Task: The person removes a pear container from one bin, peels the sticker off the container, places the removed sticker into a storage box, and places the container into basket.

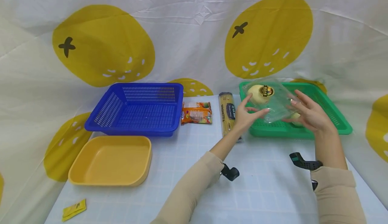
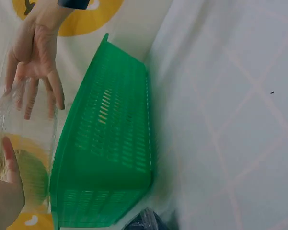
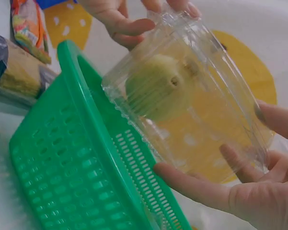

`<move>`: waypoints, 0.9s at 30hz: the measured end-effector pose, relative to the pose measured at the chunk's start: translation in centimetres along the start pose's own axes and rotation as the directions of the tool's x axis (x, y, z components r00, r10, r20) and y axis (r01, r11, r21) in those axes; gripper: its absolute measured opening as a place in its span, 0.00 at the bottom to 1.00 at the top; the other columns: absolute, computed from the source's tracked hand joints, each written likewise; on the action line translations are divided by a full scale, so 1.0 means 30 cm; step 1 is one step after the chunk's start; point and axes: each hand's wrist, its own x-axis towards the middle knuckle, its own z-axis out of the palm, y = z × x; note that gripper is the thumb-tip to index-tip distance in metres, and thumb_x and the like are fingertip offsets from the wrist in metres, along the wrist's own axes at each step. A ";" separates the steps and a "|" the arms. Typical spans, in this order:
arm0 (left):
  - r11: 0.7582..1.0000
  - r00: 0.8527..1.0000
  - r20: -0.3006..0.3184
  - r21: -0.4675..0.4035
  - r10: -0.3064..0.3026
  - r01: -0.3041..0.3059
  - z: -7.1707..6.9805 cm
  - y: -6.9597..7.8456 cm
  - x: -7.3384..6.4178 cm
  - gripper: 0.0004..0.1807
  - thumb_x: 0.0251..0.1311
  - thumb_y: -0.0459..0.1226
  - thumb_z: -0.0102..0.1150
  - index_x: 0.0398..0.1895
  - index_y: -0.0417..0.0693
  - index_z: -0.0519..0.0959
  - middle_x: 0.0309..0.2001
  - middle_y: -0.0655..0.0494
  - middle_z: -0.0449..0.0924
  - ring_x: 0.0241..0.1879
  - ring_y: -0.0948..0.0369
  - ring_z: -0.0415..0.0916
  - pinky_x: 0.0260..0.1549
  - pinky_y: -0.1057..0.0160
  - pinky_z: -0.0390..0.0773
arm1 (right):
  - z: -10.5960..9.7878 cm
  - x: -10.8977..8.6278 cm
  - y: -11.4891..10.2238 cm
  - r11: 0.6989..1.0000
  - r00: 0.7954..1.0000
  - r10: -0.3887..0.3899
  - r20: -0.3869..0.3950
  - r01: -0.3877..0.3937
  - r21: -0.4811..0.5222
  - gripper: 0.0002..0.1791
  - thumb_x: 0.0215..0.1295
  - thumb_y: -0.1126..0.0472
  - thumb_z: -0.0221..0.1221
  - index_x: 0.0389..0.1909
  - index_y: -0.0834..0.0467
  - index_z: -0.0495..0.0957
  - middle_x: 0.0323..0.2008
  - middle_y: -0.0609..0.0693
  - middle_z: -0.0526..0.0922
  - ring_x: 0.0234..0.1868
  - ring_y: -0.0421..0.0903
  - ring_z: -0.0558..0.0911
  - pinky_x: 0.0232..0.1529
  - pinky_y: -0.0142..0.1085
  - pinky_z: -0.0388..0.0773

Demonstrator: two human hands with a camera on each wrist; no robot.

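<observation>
At centre-right of the frame, the left hand (image 1: 247,116) and right hand (image 1: 315,116), fingers pinching opposite ends, hold a clear box (image 1: 280,104) containing a pale fruit (image 1: 256,95) above the green basket (image 1: 272,130).

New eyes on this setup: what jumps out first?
Probably the huge yellow printed shapes on the white cloth backdrop. Then, at right in the head view, the left hand and right hand holding a clear plastic container, pale round fruit inside, over the perforated green plastic basket. The perforated blue plastic basket stands out left of centre.
</observation>
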 end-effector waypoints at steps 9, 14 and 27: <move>0.985 0.989 0.146 -0.171 -0.014 0.039 -0.094 0.042 -0.030 0.51 0.55 0.31 0.64 0.75 0.61 0.42 0.65 0.52 0.59 0.21 0.65 0.78 0.44 0.65 0.79 | 0.072 -0.028 0.015 0.999 1.000 -0.021 -0.023 0.022 0.044 0.37 0.74 0.57 0.43 0.74 0.50 0.31 0.71 0.55 0.35 0.64 0.54 0.58 0.38 0.43 0.82; 0.999 0.994 0.111 -0.051 0.018 -0.012 -0.143 0.057 -0.041 0.49 0.54 0.35 0.66 0.74 0.62 0.47 0.59 0.54 0.63 0.25 0.69 0.73 0.29 0.66 0.79 | 0.101 -0.037 0.022 0.985 0.999 -0.044 0.013 0.041 0.166 0.36 0.75 0.58 0.40 0.74 0.52 0.30 0.72 0.51 0.38 0.54 0.41 0.69 0.39 0.44 0.81; 1.000 0.993 0.117 0.012 0.006 -0.008 -0.338 0.101 -0.082 0.40 0.59 0.37 0.61 0.73 0.57 0.53 0.67 0.39 0.57 0.65 0.46 0.59 0.58 0.49 0.69 | 0.175 -0.057 0.035 0.931 0.941 -0.236 0.241 0.147 0.336 0.27 0.76 0.67 0.30 0.74 0.59 0.43 0.68 0.52 0.53 0.58 0.45 0.74 0.44 0.47 0.80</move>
